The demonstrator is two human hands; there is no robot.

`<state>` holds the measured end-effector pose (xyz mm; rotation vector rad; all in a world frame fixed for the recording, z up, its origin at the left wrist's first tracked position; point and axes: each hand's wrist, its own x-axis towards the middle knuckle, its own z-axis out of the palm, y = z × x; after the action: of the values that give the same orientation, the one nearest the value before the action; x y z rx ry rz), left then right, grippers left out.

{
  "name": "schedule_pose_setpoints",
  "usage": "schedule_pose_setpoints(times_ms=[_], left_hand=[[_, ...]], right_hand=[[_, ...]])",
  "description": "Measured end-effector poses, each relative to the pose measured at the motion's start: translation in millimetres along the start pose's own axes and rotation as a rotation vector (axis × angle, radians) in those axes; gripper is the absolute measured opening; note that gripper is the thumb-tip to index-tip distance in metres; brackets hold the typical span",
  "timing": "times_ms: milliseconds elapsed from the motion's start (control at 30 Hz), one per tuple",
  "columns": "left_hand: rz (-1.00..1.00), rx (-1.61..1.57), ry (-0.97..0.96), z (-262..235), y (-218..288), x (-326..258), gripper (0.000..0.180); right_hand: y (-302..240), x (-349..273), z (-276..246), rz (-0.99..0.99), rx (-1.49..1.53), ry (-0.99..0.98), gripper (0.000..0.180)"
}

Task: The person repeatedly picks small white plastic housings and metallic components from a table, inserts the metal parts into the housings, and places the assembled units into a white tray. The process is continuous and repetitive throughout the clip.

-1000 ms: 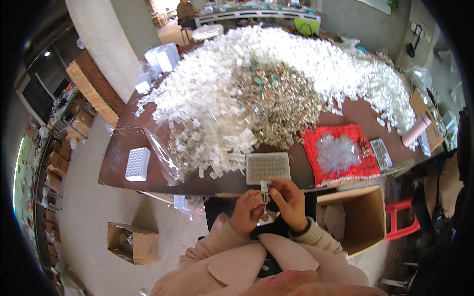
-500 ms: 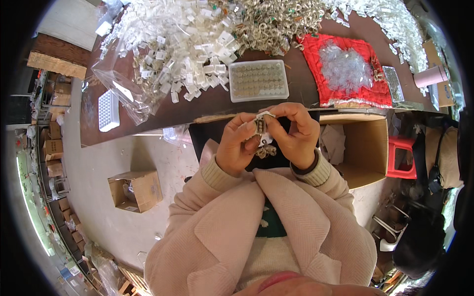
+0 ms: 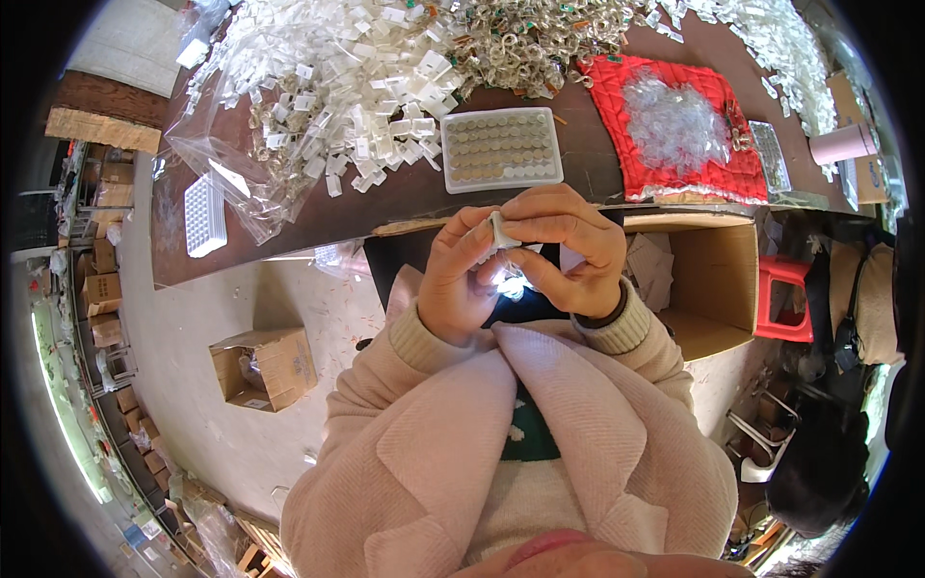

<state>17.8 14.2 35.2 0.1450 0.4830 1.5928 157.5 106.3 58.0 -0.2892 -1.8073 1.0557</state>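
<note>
left hand (image 3: 461, 279) and right hand (image 3: 575, 249) both pinch a white plastic piece (image 3: 497, 233). the disc-filled tray (image 3: 482, 185) lies at twelve o'clock.

Gry flr (image 3: 173, 347), brn table (image 3: 590, 144), red stool (image 3: 784, 331) on R; cartons (image 3: 108, 294) far L, bright strip (image 3: 66, 405) there prob. a light.

Can't see all the pale piece (image 3: 497, 232), partly covered by fingers (image 3: 559, 225), near the white tray (image 3: 491, 186). Can't see the cut-off back of the white pile (image 3: 371, 72), left of the tray.
</note>
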Motion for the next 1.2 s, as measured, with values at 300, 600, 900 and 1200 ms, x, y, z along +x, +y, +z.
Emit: schedule_pose_setpoints(times_ms=[300,600,900,1200], left_hand=[[-0.062,0.071,0.102,7.2,-7.0,0.6,0.021],[0.031,0.152,0.162,2.9,-23.6,-1.8,0.018],[-0.094,0.214,0.107,-15.3,-32.5,11.6,0.018],[-0.164,0.199,0.076,-15.6,-35.4,20.3,0.021]], right_hand=[[-2.5,1.2,9.1,-0.087,-0.089,0.071,0.028],[-3.7,-23.1,-11.8,-0.075,-0.315,-0.032,0.030],[26.4,-42.6,-123.0,0.303,-0.884,0.500,0.017],[45.4,-45.9,-154.4,0.292,-0.955,0.384,0.019]])
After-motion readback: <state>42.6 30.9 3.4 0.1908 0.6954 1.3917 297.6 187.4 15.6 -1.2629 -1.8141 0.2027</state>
